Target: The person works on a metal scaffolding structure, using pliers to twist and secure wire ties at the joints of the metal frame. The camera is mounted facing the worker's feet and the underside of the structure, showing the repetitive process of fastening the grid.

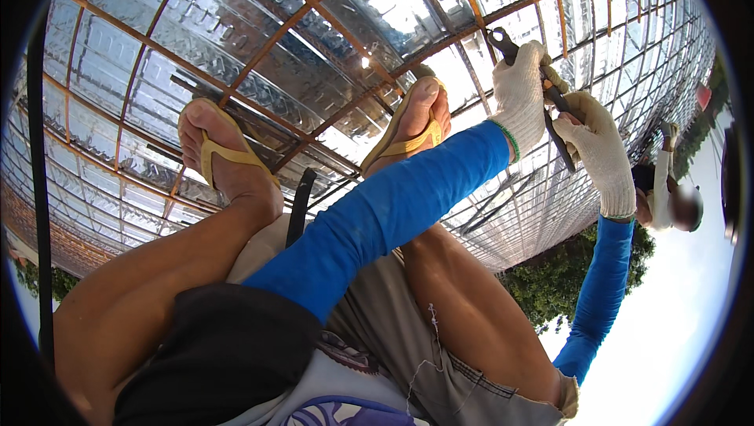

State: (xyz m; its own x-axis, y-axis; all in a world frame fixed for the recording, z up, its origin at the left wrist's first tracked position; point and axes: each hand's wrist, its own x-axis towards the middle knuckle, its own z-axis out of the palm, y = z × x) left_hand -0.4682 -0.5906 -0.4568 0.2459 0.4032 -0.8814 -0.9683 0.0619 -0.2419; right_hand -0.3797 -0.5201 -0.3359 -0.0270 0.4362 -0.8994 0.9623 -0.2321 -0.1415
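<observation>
My left hand (520,100), in a white knitted glove, is closed around a pair of dark metal pincers (509,51) just behind their open-looking jaws. The jaws lie beside a rusty steel bar of the mesh (463,32). Gloved the same way, my right hand (601,147) is closed on the pincers' long handles, which spread apart by its fingers. Parts of the handles are hidden by both gloves. Blue sleeves cover both forearms.
My feet in yellow flip-flops (224,151) rest on the bar grid, over shiny silver sheeting (184,57). Short loose bars (275,6) lie about. At the far right is another person (664,190). A black strap (41,190) hangs at left; trees (581,277) stand beyond the mesh.
</observation>
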